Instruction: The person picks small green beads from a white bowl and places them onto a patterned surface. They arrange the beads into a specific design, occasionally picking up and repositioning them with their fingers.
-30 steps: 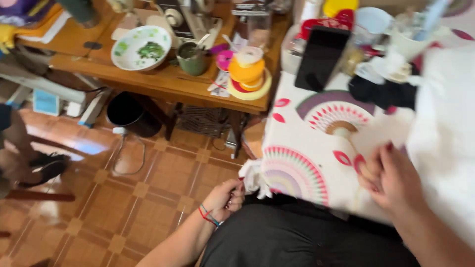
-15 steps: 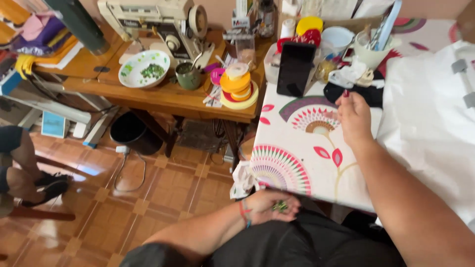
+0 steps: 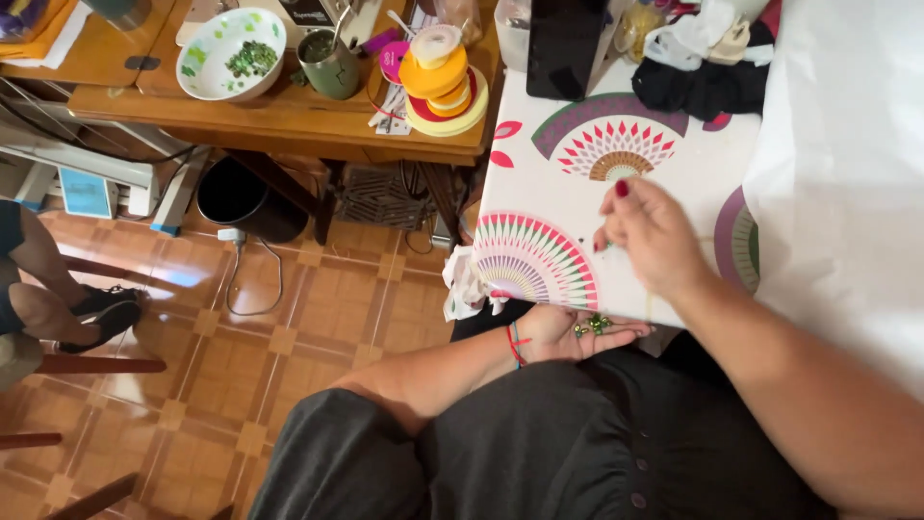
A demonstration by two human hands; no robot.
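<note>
**Green beads cupped in an open palm at the table's edge**

Green beads (image 3: 594,325), a small loose cluster, lie in the upturned left hand (image 3: 568,332), which rests on the lap in dark grey clothing just below the edge of the tablecloth (image 3: 539,221). That hand is open, its fingers spread flat under the beads; a red and a blue band (image 3: 514,345) circle the wrist. The right hand (image 3: 653,236) hovers just above, over the cloth, with fingertips drawn together as if pinching something too small to make out; one nail is painted red.

The cloth is white with pink, green and red fan shapes. On it, farther back, stand a dark flat rectangular object (image 3: 566,48) and a heap of black and white fabric (image 3: 707,72). A plain white sheet (image 3: 847,164) covers the table's right side.

To the left is a wooden table (image 3: 279,111) bearing a white bowl (image 3: 232,53) with green bits inside, a metal cup (image 3: 330,65) and a stack of yellow and orange tape rolls (image 3: 443,82). Beneath it sit a black bin (image 3: 241,197) and a white plug with cord (image 3: 231,236). The floor (image 3: 192,385) is of glossy orange-brown tiles. At the far left, another person's leg and black shoe (image 3: 101,313) show.
</note>
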